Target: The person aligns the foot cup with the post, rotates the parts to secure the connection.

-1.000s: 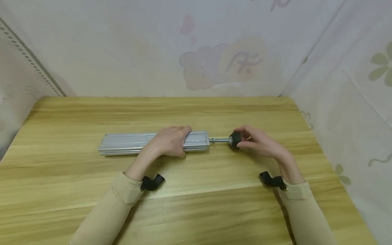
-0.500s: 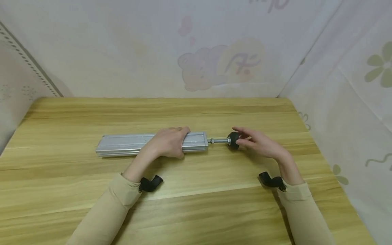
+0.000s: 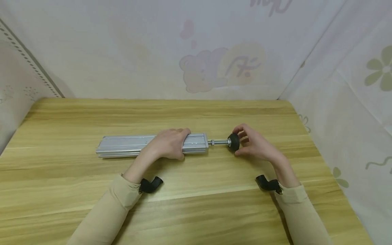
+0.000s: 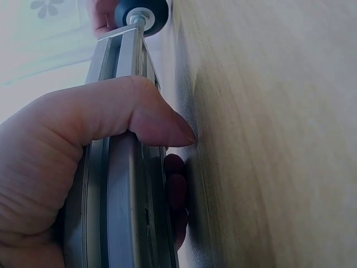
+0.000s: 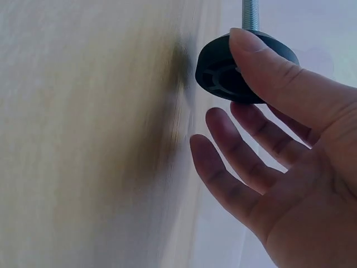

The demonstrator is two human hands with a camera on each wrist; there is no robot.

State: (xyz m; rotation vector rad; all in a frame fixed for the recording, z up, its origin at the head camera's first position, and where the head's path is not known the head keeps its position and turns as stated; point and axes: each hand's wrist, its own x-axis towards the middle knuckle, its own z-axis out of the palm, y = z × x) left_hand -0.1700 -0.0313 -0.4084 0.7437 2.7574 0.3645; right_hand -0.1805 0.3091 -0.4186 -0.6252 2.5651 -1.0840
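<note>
A silver aluminium profile lies lengthwise on the wooden table. My left hand grips it near its right end, thumb on the near side; the left wrist view shows the fingertips wrapped round its other side. From the end plate sticks a threaded rod with a nut, carrying a black levelling foot at its tip. My right hand pinches the foot's rim between thumb and fingers. In the right wrist view the foot's ribbed underside faces the palm, and the other fingers are spread loosely below.
The wood-grain table runs under both forearms. A pale patterned cloth hangs behind it and along both sides. Black curved wrist mounts jut from both sleeves, just over the table.
My right thumb has shifted down to the foot's near edge and the fingers have spread wider around the rim. The foot looks slightly turned. My left hand and the profile have stayed in place.
</note>
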